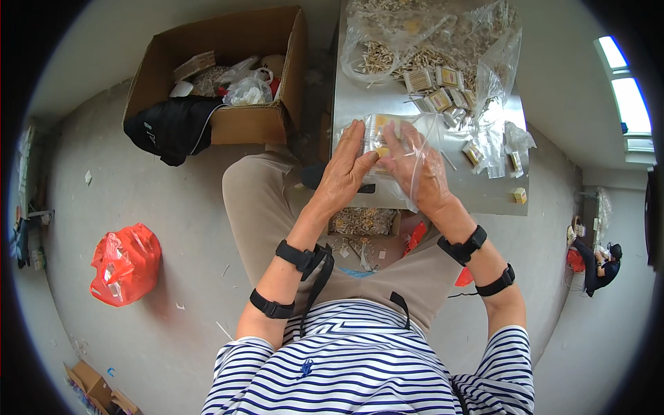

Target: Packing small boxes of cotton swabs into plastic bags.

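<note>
Over the near edge of the metal table (346, 104), my two hands hold a clear plastic bag (430, 128) with small packs of pale sticks (379, 124) in it. My left hand (344, 169) presses along the bag's left side, its fingers together and its thumb reaching across toward the middle. Loose film lies over part of my right hand (420, 169), whose fingers rest on the packs from the right. Whether those fingers are inside the bag or only behind its film, I cannot tell.
Beyond the bag lie more packs (439, 100) and a heap of loose sticks (387, 59) under plastic film. A cardboard box (235, 128) with a black garment (169, 131) stands left. On the floor sits a red bag (126, 265); another person (602, 268) sits far right.
</note>
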